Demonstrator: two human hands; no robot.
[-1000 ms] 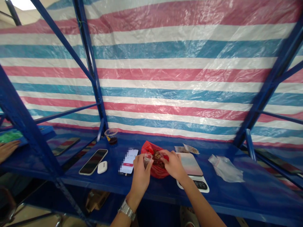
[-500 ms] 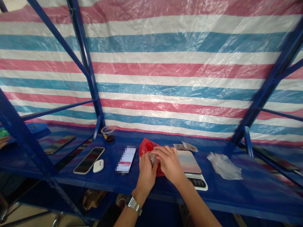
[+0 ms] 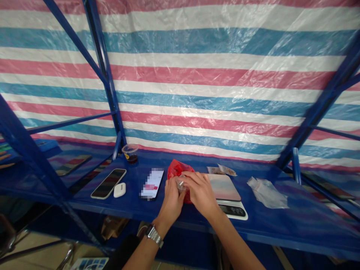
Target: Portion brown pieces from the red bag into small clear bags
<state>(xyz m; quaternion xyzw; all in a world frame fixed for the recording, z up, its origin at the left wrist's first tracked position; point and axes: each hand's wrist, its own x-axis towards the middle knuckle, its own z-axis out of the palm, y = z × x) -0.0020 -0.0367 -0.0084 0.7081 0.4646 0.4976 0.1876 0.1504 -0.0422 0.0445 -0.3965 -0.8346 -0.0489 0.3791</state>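
Note:
My left hand [image 3: 171, 198], with a metal-band watch [image 3: 154, 235] on its wrist, is closed on one side of a small clear plastic bag [image 3: 180, 184]. My right hand [image 3: 201, 191] grips the other side, fingers curled over the top. Dull brownish contents show through the clear plastic, though their kind cannot be made out. Directly behind and beneath both hands lies an open red plastic bag [image 3: 177, 168], partly covered by them. Beside my right hand is a white kitchen scale [image 3: 225, 187] with a black control panel.
Two small filled bags [image 3: 227, 170] lie behind the scale; flat clear zip bags [image 3: 268, 193] are to the right. Leftward are a lit phone [image 3: 152, 183], a dark phone [image 3: 109, 183], an earbud case [image 3: 119, 190] and a plastic cup [image 3: 131, 153]. Another person's hand [image 3: 5, 158] shows far left.
The view has tilted down slightly. Both hands stay together at the red bag, and the small clear bag looks more bunched between the fingers, with less of its contents showing.

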